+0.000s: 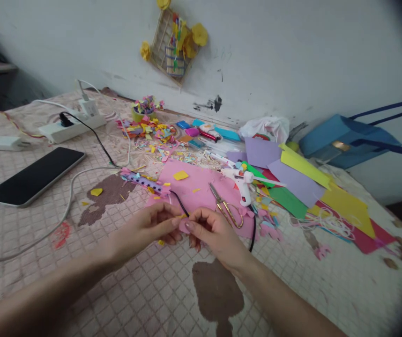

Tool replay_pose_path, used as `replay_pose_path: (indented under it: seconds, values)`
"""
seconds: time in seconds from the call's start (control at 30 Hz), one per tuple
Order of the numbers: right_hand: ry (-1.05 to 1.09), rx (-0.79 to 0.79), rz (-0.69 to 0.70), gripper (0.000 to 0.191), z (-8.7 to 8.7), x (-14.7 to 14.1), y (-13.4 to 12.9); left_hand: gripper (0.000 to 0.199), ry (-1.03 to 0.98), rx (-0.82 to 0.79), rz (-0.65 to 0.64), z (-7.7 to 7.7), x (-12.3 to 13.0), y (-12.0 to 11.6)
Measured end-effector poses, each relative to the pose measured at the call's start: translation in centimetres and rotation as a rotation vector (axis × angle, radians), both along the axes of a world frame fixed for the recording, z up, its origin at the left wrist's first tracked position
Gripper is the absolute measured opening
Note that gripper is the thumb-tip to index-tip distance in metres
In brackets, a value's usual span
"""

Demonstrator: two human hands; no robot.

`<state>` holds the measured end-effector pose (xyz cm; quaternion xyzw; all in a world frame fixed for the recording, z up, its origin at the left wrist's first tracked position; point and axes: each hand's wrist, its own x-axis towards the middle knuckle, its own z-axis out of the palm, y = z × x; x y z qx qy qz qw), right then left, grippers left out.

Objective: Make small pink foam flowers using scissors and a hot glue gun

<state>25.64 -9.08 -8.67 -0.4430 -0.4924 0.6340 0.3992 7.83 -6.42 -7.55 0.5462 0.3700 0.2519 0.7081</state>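
Two bare hands meet over the near part of one patterned tablecloth [145,290]; both forearms are cut off by the frame's lower edges. The left hand [162,225] and the right hand [210,227] are nearly together, fingertips closed on one small pink paper piece [184,226] between them, just in front of the large pink sheet [201,180]. The fingers cover much of the piece, so its full shape, its long axis and which way it points cannot be told

Beyond the right hand lies one pair of gold-handled scissors [224,202], its long axis slanting, tips away and to the left. One white glue gun [242,180] lies just past it. One dotted purple strip [145,181] slants beyond the left hand, and one dark-screened device [34,177] lies well to the left. Colored sheets [299,182] overlap at the right, too layered to count

Farther back are one heap of paper scraps [152,131], uncountable, one green pot [139,114], one power strip [70,127], and one blue bag [345,140] with its straps cut off at the right. One wall hanging [174,47] is on the wall, its top flower cropped
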Motion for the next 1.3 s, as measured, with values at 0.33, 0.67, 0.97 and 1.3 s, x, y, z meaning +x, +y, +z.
replay_pose_path:
  seconds: [0.33, 0.67, 0.97, 1.3]
  values:
    - [0.065, 0.049, -0.138, 0.024, 0.2, 2.5, -0.3, 0.019, 0.139, 0.112, -0.106, 1.5, 3.5, 1.7]
    - [-0.068, 0.060, -0.134, 0.024, 0.0, 3.1, -0.3, 0.015, 0.192, 0.097, -0.108, 1.0, 4.4, 1.7]
    - [-0.041, 0.032, -0.115, 0.023, -0.5, 3.1, -0.5, 0.016, 0.169, 0.126, -0.078, 0.6, 4.2, 1.6]
    - [-0.045, 0.008, -0.089, 0.027, -0.4, 3.1, -0.3, 0.018, 0.166, 0.198, -0.116, 0.4, 4.2, 1.6]
